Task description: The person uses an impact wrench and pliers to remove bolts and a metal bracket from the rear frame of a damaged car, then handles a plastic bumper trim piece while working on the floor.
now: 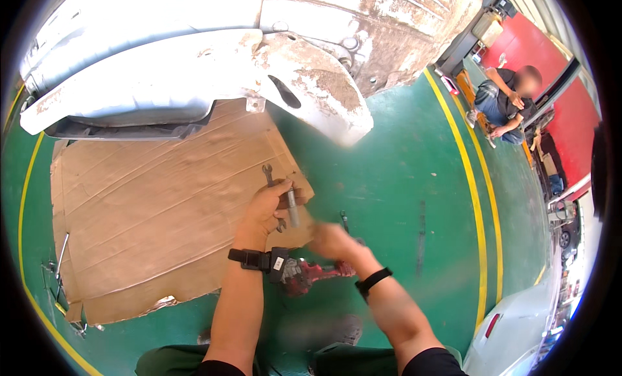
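left hand (pixel 264 204) fingers pinch a wrench (pixel 269 177) toward twelve o'clock, metal cylinder (pixel 293 212) toward five; blurred right hand (pixel 332 241), grip i can't tell. cardboard (pixel 162 201) ends near two; green floor (pixel 395 181) opens at three.

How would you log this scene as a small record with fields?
Left hand: holds an open-ended wrench and a metal cylinder
Right hand: blurred; grip unclear
Between forearms: red power tool
Floor: green, yellow lines
Underfoot area, left: cardboard sheet
Top: car bodywork
Upper right: another person
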`<state>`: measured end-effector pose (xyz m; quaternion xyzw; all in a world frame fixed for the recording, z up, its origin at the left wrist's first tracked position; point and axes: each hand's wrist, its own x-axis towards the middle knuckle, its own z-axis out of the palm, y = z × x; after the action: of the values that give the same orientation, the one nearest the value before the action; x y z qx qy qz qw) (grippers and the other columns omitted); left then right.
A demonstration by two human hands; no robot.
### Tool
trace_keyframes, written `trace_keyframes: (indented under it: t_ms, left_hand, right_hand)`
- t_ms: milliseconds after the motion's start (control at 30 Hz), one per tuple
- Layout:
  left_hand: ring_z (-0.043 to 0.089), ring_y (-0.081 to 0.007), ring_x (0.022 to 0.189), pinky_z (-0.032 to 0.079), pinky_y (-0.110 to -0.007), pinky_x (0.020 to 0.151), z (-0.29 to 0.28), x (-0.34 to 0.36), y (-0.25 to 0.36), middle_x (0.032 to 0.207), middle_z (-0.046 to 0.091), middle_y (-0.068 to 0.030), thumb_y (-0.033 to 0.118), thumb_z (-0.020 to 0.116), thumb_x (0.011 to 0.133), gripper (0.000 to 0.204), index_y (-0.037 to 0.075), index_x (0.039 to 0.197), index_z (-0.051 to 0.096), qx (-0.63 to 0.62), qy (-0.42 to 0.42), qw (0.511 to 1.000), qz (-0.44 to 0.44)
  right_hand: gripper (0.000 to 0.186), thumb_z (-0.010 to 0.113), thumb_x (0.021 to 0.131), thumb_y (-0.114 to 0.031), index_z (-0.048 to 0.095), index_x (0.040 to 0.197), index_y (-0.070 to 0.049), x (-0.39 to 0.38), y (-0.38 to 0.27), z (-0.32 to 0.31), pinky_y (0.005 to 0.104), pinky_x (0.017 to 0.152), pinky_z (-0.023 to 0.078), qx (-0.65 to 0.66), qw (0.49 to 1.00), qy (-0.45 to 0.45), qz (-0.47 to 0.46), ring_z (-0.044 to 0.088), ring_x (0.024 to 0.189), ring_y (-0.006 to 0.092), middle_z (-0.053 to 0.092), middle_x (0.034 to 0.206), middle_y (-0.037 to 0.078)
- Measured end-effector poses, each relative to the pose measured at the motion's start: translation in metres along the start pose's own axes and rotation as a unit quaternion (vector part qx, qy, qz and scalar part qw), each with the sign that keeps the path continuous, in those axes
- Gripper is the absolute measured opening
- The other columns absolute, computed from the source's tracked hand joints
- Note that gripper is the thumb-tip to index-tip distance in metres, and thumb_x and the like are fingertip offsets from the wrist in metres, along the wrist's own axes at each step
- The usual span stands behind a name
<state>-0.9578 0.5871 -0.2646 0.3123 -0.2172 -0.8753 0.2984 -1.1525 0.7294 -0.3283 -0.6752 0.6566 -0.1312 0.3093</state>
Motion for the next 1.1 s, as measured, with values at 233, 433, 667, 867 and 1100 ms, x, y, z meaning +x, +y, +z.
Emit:
trace_keyframes:
  t_ms: [233, 433, 667, 867, 1100]
  left_hand:
    - [0.066, -0.0267, 0.111, 0.057, -0.025, 0.072, 0.025, -0.020, 0.005, 0.121, 0.068, -0.0138, 0.020, 0.052, 0.107, 0.014, 0.007, 0.111, 0.057, -0.024, -0.041, 0.996, 0.076]
    - [0.067, -0.0184, 0.102, 0.046, -0.020, 0.060, 0.035, -0.032, 0.008, 0.121, 0.069, -0.0087, 0.028, 0.059, 0.104, 0.022, 0.008, 0.114, 0.061, 0.055, -0.029, 0.992, 0.107]
    - [0.059, -0.0089, 0.072, 0.032, -0.018, 0.046, 0.050, -0.043, 0.037, 0.094, 0.067, -0.0029, 0.029, 0.061, 0.103, 0.027, 0.003, 0.110, 0.064, 0.211, 0.162, 0.958, 0.111]
    - [0.060, -0.0102, 0.067, 0.032, -0.020, 0.046, 0.062, -0.075, 0.022, 0.080, 0.063, -0.0023, 0.026, 0.064, 0.100, 0.024, 0.003, 0.105, 0.067, 0.359, 0.132, 0.918, -0.101]
    - [0.070, -0.0141, 0.079, 0.036, -0.021, 0.049, 0.063, -0.121, 0.032, 0.096, 0.071, -0.0100, 0.022, 0.064, 0.098, 0.025, 0.004, 0.115, 0.063, 0.410, 0.163, 0.888, -0.130]
  right_hand:
    - [0.045, 0.067, 0.093, -0.016, 0.052, 0.132, 0.000, 0.029, -0.100, -0.117, 0.0327, 0.083, 0.050, 0.445, 0.890, -0.088, 0.036, 0.060, 0.105, 0.0166, 0.065, 0.120, 0.011]
    - [0.032, 0.061, 0.099, -0.030, 0.067, 0.114, -0.002, 0.039, -0.100, -0.117, 0.0323, 0.082, 0.050, 0.418, 0.899, -0.133, -0.002, 0.063, 0.092, 0.0164, 0.070, 0.102, 0.006]
    - [0.033, 0.057, 0.097, -0.030, 0.069, 0.108, -0.001, 0.034, -0.065, -0.115, 0.0474, 0.082, 0.053, 0.003, 0.996, -0.088, -0.025, 0.068, 0.093, 0.0397, 0.072, 0.099, 0.024]
    - [0.026, 0.062, 0.086, -0.021, 0.071, 0.097, 0.000, 0.050, 0.014, -0.028, 0.0505, 0.082, 0.055, -0.028, 0.995, -0.072, 0.058, 0.069, 0.093, 0.0440, 0.071, 0.097, 0.026]
    - [0.029, 0.063, 0.091, -0.026, 0.069, 0.089, 0.002, 0.056, 0.023, -0.024, 0.0395, 0.058, 0.055, 0.182, 0.970, -0.099, 0.123, 0.072, 0.066, 0.0248, 0.073, 0.088, 0.017]
